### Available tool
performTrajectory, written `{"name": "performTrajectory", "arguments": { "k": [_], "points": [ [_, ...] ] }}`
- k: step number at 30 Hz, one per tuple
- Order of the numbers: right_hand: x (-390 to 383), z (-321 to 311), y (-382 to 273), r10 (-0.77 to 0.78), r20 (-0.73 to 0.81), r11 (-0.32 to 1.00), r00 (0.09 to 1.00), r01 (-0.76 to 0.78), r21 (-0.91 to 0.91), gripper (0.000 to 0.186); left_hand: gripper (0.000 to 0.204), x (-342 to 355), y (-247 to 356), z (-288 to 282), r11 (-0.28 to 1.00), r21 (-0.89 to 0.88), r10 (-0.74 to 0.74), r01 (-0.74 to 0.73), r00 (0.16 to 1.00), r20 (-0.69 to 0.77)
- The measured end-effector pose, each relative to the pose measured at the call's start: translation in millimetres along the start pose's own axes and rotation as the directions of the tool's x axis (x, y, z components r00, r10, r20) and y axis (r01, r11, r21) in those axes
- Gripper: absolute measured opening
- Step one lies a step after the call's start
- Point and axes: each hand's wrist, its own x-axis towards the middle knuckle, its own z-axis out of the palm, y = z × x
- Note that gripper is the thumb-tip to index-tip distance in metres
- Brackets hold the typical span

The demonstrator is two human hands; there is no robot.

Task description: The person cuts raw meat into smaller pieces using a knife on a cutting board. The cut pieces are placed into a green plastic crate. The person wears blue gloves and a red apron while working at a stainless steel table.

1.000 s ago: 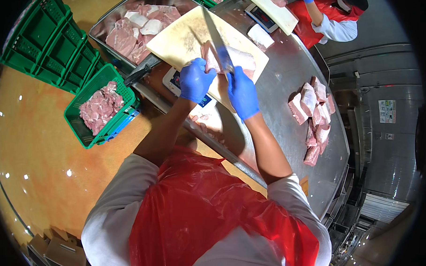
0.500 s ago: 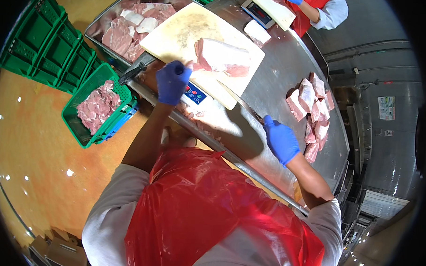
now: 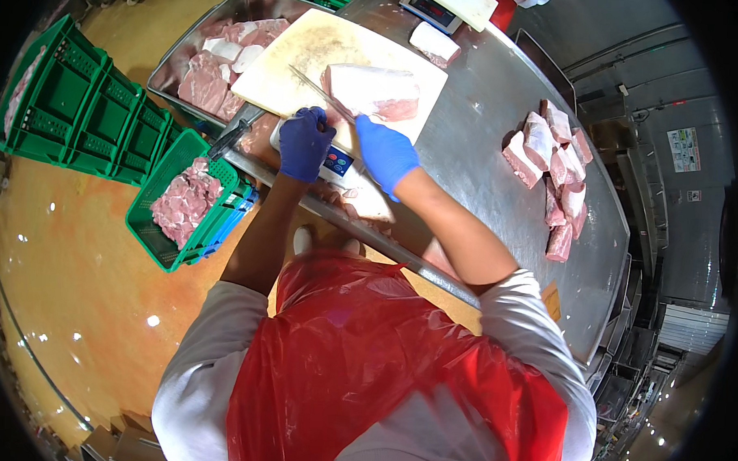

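A pale, fat-covered slab of raw meat (image 3: 376,90) lies on the white cutting board (image 3: 323,42). My right hand (image 3: 385,155), in a blue glove, is closed around a knife. Its blade (image 3: 319,89) points up and left, crossing the board at the slab's left end. My left hand (image 3: 304,144), gloved too, is at the board's near left edge with fingers curled in a pinch. What lies between those fingers is hidden. Just right of it sits a scale with a blue panel (image 3: 338,161), partly under the board.
A steel tub (image 3: 167,75) of meat pieces stands left of the board, with a dark-handled knife (image 3: 232,133) near its corner. Green crates (image 3: 81,98) and a green basket (image 3: 151,223) of trimmings stand left. Cut meat chunks (image 3: 556,168) lie on the steel table (image 3: 487,113).
My right hand has swung left and up, bringing the knife from over the bare steel to the slab's left end. The left hand stays near the board's edge. The whole view has shifted slightly.
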Motion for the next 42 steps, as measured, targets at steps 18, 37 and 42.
{"name": "performTrajectory", "arguments": {
  "k": [18, 37, 42],
  "points": [
    [-46.6, -1.6, 104.7, 0.425, -0.257, 0.461, 0.868, 0.037, 0.887, 0.019, 0.042, 93.0, -71.5, -74.8, 0.81, -0.549, 0.356, -0.206, 0.917, 0.181],
    [11.9, 1.6, 30.7, -0.04, -0.388, 0.903, 0.921, 0.199, 0.38, 0.022, 0.025, 9.2, -12.3, 14.0, 0.895, 0.139, 0.445, -0.424, 0.874, -0.194],
    [28.3, -5.4, 19.5, -0.103, -0.271, 0.948, 0.957, 0.177, 0.263, 0.023, 0.012, 5.0, -8.1, 19.4, 0.975, 0.051, 0.224, -0.218, 0.942, -0.251]
  ]
}}
